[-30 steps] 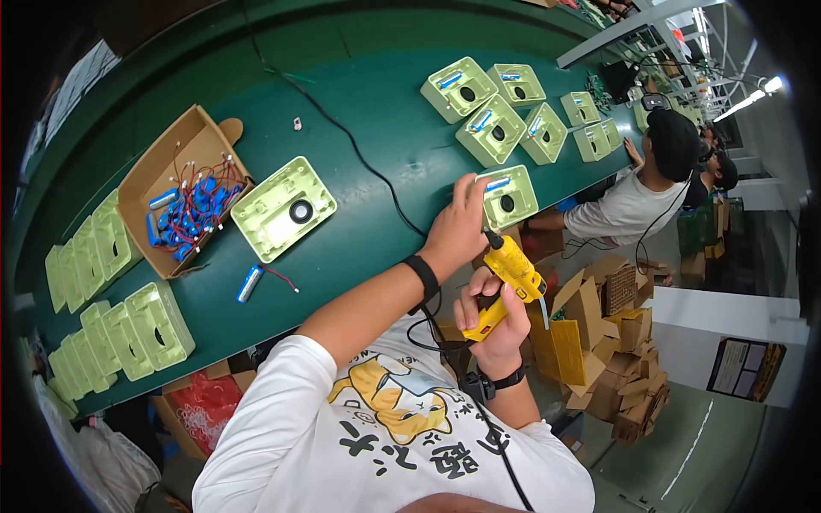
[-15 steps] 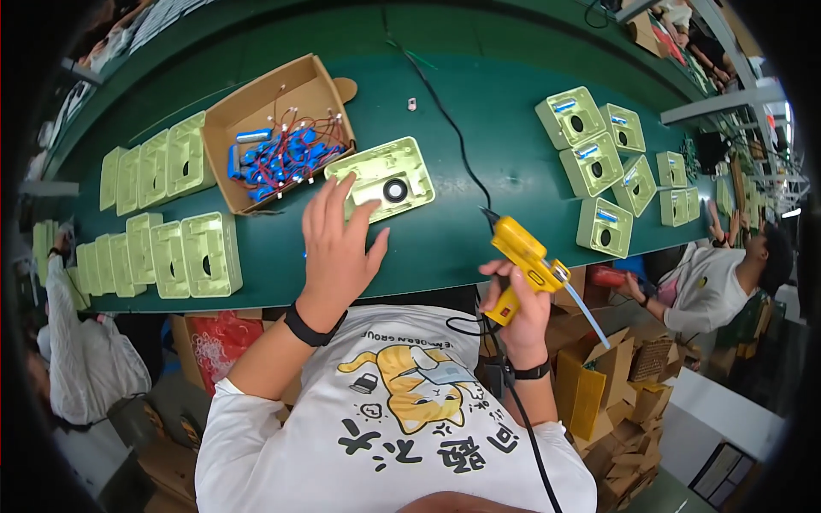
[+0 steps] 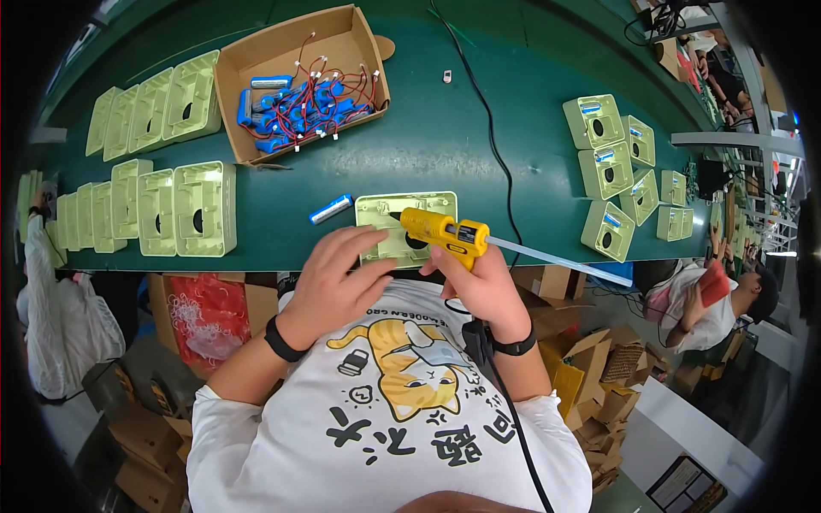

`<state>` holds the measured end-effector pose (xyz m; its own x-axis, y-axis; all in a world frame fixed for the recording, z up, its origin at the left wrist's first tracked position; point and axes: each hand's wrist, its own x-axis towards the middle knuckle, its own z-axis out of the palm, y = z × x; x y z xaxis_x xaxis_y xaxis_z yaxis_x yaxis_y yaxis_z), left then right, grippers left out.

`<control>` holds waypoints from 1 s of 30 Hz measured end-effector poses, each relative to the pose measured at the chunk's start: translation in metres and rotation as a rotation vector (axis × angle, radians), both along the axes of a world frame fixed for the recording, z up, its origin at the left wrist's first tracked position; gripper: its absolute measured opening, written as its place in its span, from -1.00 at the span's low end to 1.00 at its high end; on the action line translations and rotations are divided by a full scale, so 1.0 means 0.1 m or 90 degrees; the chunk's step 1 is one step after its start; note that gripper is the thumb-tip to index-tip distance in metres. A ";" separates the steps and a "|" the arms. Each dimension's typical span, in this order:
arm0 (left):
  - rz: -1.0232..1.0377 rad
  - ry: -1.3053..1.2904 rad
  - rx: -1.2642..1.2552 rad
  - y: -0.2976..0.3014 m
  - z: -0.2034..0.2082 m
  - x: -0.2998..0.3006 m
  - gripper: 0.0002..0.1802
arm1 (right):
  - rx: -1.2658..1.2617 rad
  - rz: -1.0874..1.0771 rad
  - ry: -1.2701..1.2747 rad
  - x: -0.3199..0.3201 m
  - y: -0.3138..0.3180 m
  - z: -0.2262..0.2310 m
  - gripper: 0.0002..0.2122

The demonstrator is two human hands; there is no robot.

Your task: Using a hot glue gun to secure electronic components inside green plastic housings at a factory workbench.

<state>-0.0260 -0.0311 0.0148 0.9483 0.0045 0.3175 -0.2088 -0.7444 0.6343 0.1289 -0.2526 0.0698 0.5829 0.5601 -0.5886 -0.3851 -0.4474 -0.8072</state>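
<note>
A yellow glue gun point(image 3: 445, 235) is held in my right hand point(image 3: 483, 286), with its nozzle pointing left over a pale green plastic housing point(image 3: 438, 202). From its back end sticks a long translucent glue stick point(image 3: 547, 261). The housing lies open side up at the table's near edge. My left hand point(image 3: 333, 278) grips its near left corner, fingers over the wall and thumb below. Part of a round dark piece point(image 3: 416, 243) shows inside, mostly covered by the gun and my right hand. A blue cylindrical battery point(image 3: 331, 209) lies just left of the housing.
A cardboard box point(image 3: 244, 150) of blue batteries with red and black leads stands at the back left. Rows of green housings point(image 3: 205, 209) line the left; more housings point(image 3: 607, 171) with batteries sit right. A black cable point(image 3: 496, 128) crosses the green table point(image 3: 410, 162).
The housing has come nearer to me and turned straight. My right hand has brought the glue gun left over it. The battery beside my left hand, earlier almost hidden, now shows fully.
</note>
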 end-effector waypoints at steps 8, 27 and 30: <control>0.292 -0.015 0.042 0.27 -0.16 0.19 -0.63 | -0.124 0.125 -0.191 -0.05 0.17 -0.11 -0.72; 0.331 -0.011 -0.364 0.66 -0.15 0.04 -0.71 | 0.022 -0.078 -0.070 -0.09 -0.23 0.02 -0.67; 0.307 0.024 -0.439 0.65 -0.22 -0.01 -0.71 | -0.006 -0.042 -0.140 -0.16 -0.33 -0.08 -0.72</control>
